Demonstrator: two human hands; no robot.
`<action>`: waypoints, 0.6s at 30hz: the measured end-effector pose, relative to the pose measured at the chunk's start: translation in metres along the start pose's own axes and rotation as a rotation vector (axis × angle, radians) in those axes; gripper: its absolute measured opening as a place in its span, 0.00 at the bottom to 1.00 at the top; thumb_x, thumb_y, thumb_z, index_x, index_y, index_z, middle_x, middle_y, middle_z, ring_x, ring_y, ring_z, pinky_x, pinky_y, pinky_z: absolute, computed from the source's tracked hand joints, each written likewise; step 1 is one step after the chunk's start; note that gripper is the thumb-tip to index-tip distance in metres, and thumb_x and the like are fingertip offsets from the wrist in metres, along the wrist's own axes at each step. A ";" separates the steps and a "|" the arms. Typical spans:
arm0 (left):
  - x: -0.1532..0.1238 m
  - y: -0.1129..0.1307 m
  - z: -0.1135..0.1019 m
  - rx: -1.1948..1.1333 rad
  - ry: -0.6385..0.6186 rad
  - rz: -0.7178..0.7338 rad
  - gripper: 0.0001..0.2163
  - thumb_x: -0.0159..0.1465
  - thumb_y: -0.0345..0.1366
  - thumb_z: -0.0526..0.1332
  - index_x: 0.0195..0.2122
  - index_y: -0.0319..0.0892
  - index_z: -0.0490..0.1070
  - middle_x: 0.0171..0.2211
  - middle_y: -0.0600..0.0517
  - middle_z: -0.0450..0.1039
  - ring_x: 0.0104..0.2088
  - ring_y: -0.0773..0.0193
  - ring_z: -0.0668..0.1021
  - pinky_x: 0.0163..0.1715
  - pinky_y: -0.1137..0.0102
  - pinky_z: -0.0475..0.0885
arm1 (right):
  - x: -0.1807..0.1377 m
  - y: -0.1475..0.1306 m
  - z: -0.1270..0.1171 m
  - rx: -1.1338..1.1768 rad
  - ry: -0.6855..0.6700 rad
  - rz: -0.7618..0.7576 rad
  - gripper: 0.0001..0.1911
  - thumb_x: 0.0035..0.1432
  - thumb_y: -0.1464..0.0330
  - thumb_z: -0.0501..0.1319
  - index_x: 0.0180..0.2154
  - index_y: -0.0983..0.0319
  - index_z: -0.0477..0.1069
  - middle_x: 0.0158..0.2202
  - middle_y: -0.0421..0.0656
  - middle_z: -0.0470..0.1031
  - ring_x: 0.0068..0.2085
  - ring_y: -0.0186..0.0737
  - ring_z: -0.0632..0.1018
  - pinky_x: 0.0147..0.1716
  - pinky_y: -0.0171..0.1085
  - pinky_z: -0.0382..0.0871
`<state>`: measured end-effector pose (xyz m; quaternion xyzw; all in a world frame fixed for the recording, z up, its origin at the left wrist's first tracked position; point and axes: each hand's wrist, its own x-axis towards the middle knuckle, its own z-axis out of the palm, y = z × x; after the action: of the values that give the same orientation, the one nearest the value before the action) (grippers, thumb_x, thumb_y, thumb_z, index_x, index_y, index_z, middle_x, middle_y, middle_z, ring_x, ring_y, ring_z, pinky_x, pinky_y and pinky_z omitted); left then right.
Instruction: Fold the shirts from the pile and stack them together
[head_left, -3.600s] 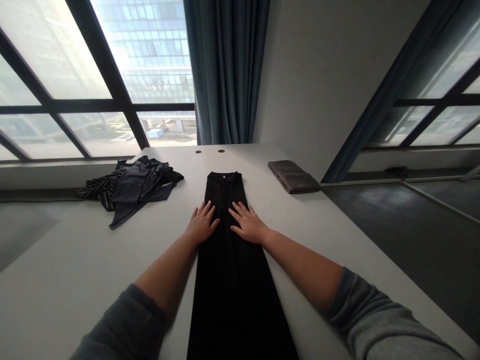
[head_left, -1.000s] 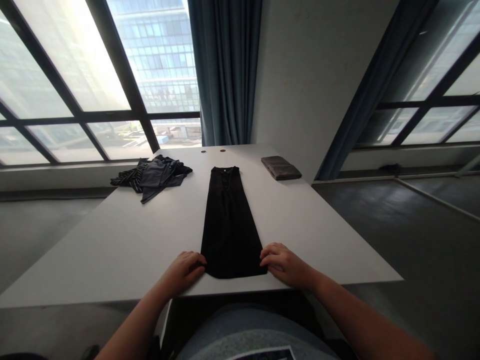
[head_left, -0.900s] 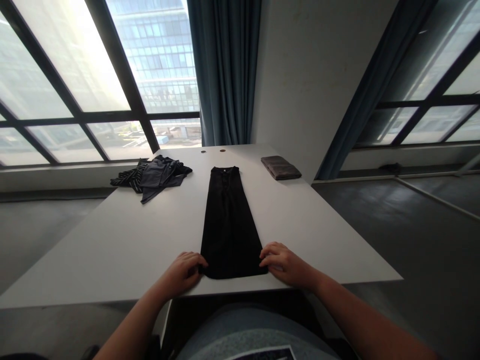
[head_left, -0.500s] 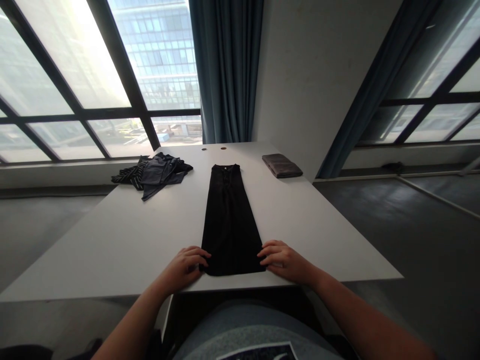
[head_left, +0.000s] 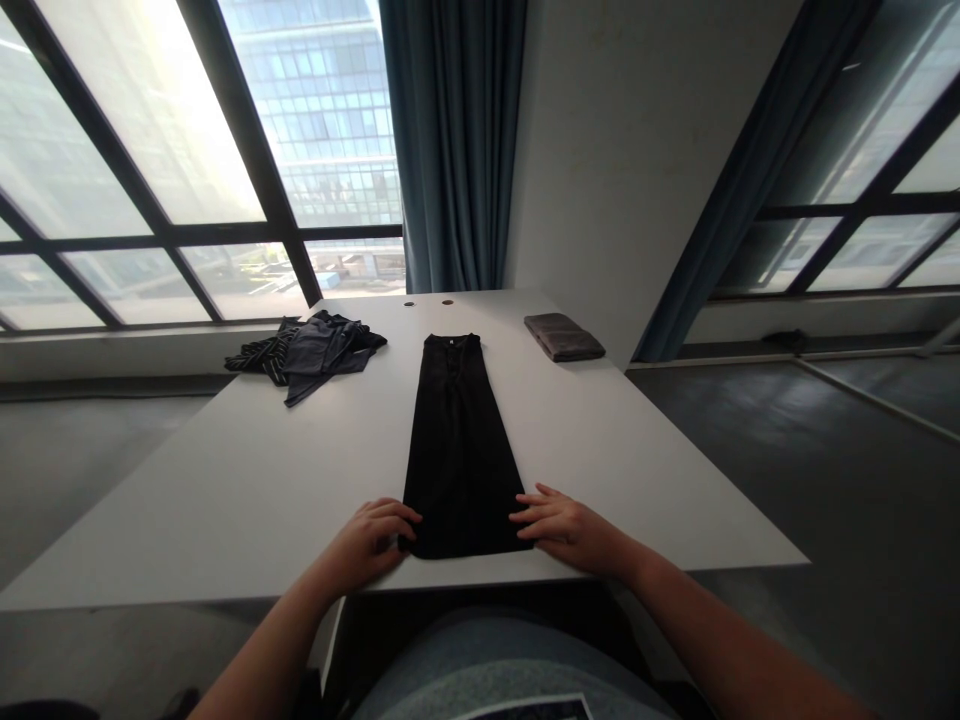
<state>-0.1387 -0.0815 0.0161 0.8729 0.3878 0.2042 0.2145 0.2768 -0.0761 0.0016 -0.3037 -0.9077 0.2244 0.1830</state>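
A pair of black trousers (head_left: 461,450) lies flat and lengthwise on the white table (head_left: 622,470), its waistband at the far end and its wide hem close to the near edge. At the hem's left corner, my left hand (head_left: 375,535) has its fingers curled over the cloth, pinching the edge. My right hand (head_left: 562,525) rests on the opposite corner with fingers spread, the tips lying on the fabric and nothing gripped. Whether the trousers are folded in half cannot be made out for certain.
A rumpled heap of dark clothes (head_left: 322,350), partly striped, lies at the far left of the table. On the far right sits a folded grey-brown cloth (head_left: 562,336). Two small round cable holes (head_left: 447,302) show near the back edge. A blue curtain (head_left: 457,150) hangs behind.
The fingers of my right hand have spread and lifted slightly over the hem's corner. My left hand stays almost where it was, and the trousers lie as before.
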 end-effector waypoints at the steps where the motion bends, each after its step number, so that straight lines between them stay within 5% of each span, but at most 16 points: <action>1: 0.000 0.000 0.000 0.001 0.002 0.001 0.15 0.57 0.23 0.61 0.41 0.48 0.78 0.53 0.51 0.80 0.56 0.56 0.78 0.60 0.57 0.70 | 0.000 0.001 0.000 0.008 0.007 0.000 0.14 0.69 0.70 0.60 0.51 0.57 0.81 0.58 0.49 0.79 0.68 0.51 0.71 0.71 0.64 0.53; 18: -0.011 -0.001 0.011 0.073 0.062 0.081 0.13 0.64 0.27 0.62 0.46 0.48 0.79 0.49 0.51 0.84 0.52 0.58 0.83 0.54 0.62 0.78 | -0.006 -0.004 0.005 0.014 0.145 -0.073 0.13 0.71 0.71 0.58 0.51 0.58 0.79 0.51 0.45 0.83 0.61 0.44 0.79 0.70 0.54 0.62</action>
<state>-0.1403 -0.0921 0.0048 0.8883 0.3657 0.2257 0.1620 0.2770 -0.0842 -0.0019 -0.2845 -0.9010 0.2015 0.2584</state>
